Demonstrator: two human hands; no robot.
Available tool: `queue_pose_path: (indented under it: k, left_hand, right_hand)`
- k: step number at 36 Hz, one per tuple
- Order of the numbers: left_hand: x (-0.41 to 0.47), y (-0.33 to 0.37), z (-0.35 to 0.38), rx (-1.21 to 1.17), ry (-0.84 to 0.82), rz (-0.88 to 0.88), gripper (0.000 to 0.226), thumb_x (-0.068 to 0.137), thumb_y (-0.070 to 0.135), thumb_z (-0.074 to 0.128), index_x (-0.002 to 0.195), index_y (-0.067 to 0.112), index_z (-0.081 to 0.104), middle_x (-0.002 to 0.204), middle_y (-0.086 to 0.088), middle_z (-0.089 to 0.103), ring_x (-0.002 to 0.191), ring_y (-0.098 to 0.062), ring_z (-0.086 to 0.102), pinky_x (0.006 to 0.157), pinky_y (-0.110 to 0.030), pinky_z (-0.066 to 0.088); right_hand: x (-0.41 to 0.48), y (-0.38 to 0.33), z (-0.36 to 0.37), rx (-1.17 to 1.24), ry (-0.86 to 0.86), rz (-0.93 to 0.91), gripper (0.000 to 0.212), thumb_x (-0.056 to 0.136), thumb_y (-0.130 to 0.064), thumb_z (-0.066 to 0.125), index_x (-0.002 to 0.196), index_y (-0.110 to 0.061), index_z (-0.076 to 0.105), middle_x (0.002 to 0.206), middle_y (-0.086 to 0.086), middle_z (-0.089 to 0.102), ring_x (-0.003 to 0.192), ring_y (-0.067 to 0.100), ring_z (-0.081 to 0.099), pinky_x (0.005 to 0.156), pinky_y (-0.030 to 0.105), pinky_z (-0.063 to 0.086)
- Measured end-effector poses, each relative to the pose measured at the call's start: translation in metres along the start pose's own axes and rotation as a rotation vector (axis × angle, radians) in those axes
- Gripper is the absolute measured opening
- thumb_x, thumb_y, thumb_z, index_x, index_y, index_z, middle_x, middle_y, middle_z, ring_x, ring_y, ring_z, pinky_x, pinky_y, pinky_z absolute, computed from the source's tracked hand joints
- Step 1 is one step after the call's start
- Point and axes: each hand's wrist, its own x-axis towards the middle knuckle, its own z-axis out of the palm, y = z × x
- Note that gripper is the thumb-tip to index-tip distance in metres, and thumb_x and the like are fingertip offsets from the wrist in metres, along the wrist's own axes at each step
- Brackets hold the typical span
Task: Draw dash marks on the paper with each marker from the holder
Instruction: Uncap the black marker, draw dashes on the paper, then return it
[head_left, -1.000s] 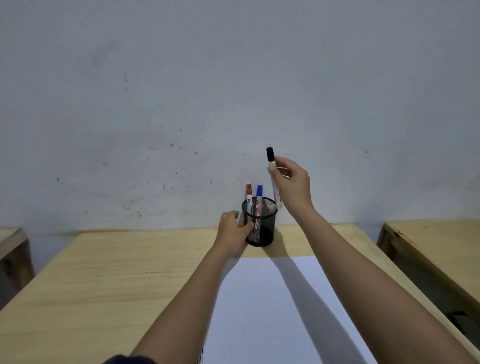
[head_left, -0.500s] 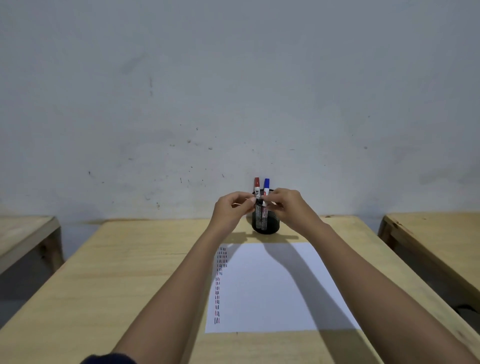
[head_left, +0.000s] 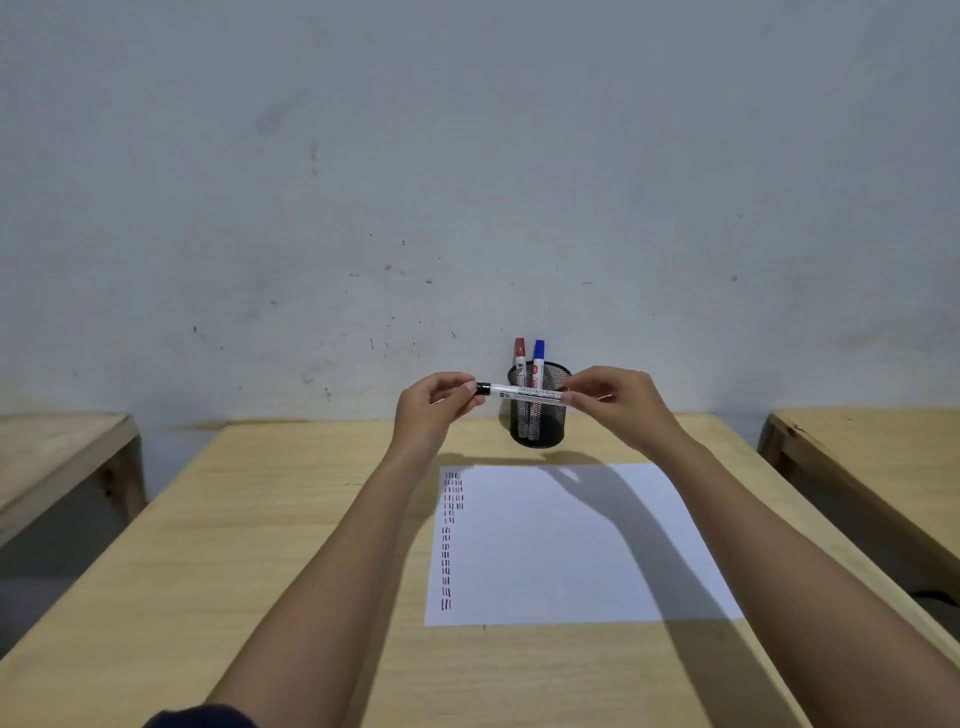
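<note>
I hold the marker (head_left: 524, 392) level in the air, in front of the holder (head_left: 538, 415) and above the bench (head_left: 291, 519). Its long axis runs left to right, black cap toward my left hand (head_left: 434, 408). That left grip pinches the cap; my right hand (head_left: 615, 400) pinches the barrel's other end. The cap, I judge, must pull off leftward along the axis. The paper (head_left: 571, 545) lies below, nearer me.

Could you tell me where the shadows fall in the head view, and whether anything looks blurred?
Head view: the right forearm casts a long dark shadow across the paper toward the near table edge; the dash marks stay unshaded; the black marker looks slightly soft.
</note>
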Motion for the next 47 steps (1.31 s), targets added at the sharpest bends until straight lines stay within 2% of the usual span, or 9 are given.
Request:
queue_pose_path:
  k: [4,10,18,21,24,29,36,42,47]
  left_hand:
    - [-0.006,-0.003,-0.008,-0.106,0.055,-0.033,0.007,0.085,0.001,0.061,0.089,0.005,0.065,0.08,-0.006,0.07,0.071,-0.011,0.071,0.074,-0.013,0.056]
    - [-0.012,-0.006,-0.002,-0.144,0.061,-0.038,0.007,0.084,-0.001,0.061,0.087,0.005,0.064,0.079,-0.008,0.068,0.069,-0.01,0.07,0.072,-0.014,0.056]
    - [-0.015,-0.006,0.0,0.041,-0.015,0.015,0.014,0.085,0.004,0.063,0.098,0.002,0.067,0.083,-0.006,0.068,0.072,-0.009,0.068,0.079,-0.016,0.055]
    - [-0.017,-0.007,0.0,0.174,-0.066,0.048,0.012,0.083,0.004,0.065,0.095,0.002,0.068,0.077,-0.004,0.068,0.068,-0.006,0.066,0.08,-0.02,0.054]
    - [-0.015,-0.01,0.001,0.253,-0.083,0.071,0.009,0.087,0.006,0.061,0.085,0.008,0.069,0.067,-0.002,0.065,0.059,-0.003,0.063,0.073,-0.017,0.055]
    - [-0.014,-0.011,-0.001,0.344,-0.09,0.067,0.011,0.09,0.011,0.057,0.087,0.006,0.067,0.067,-0.004,0.062,0.053,0.002,0.06,0.064,-0.012,0.052]
    - [-0.017,-0.01,-0.012,0.313,-0.109,0.024,0.019,0.09,0.006,0.056,0.099,-0.007,0.065,0.067,-0.003,0.063,0.051,0.002,0.061,0.063,-0.01,0.053]
    - [-0.021,-0.009,-0.022,0.281,-0.133,0.005,0.018,0.091,0.01,0.055,0.097,-0.003,0.066,0.071,-0.005,0.062,0.054,0.001,0.061,0.065,-0.01,0.053]
    - [-0.022,-0.007,-0.03,0.22,-0.144,-0.044,0.016,0.091,0.012,0.056,0.08,0.012,0.068,0.06,0.008,0.067,0.056,-0.001,0.06,0.065,-0.012,0.053]
  right_hand:
    - [-0.006,0.005,0.006,0.231,0.035,0.139,0.013,0.077,-0.017,0.075,0.088,-0.012,0.072,0.088,0.008,0.072,0.081,0.02,0.07,0.078,0.025,0.053]
    - [-0.02,-0.01,0.038,0.946,0.232,0.311,0.007,0.082,-0.003,0.067,0.082,-0.009,0.064,0.075,0.001,0.064,0.069,0.008,0.063,0.065,0.013,0.053]
    - [-0.023,-0.02,0.067,1.352,0.277,0.443,0.009,0.085,-0.004,0.063,0.079,-0.01,0.059,0.077,0.001,0.061,0.058,0.002,0.06,0.06,0.009,0.052]
    - [-0.023,-0.022,0.07,1.342,0.196,0.421,0.008,0.088,-0.006,0.059,0.081,-0.008,0.059,0.075,0.001,0.06,0.056,0.003,0.06,0.06,0.01,0.053]
    - [-0.022,-0.025,0.075,1.256,0.078,0.385,0.008,0.091,-0.007,0.055,0.085,-0.007,0.058,0.077,0.003,0.058,0.057,0.004,0.063,0.062,0.011,0.054]
    - [-0.016,-0.024,0.078,1.159,0.06,0.353,0.012,0.094,-0.007,0.051,0.083,-0.005,0.056,0.076,0.003,0.054,0.053,0.003,0.062,0.06,0.011,0.053]
    - [-0.014,-0.02,0.085,1.052,-0.028,0.256,0.015,0.095,-0.006,0.047,0.082,-0.005,0.053,0.072,0.005,0.05,0.054,0.004,0.056,0.063,0.015,0.051]
    - [-0.013,-0.024,0.088,0.991,-0.086,0.191,0.015,0.095,-0.005,0.046,0.09,0.002,0.057,0.07,0.004,0.057,0.06,0.008,0.055,0.068,0.017,0.05]
    - [-0.015,-0.03,0.086,0.957,-0.139,0.158,0.024,0.095,-0.006,0.046,0.106,0.013,0.057,0.069,0.0,0.064,0.061,0.004,0.059,0.068,0.012,0.051]
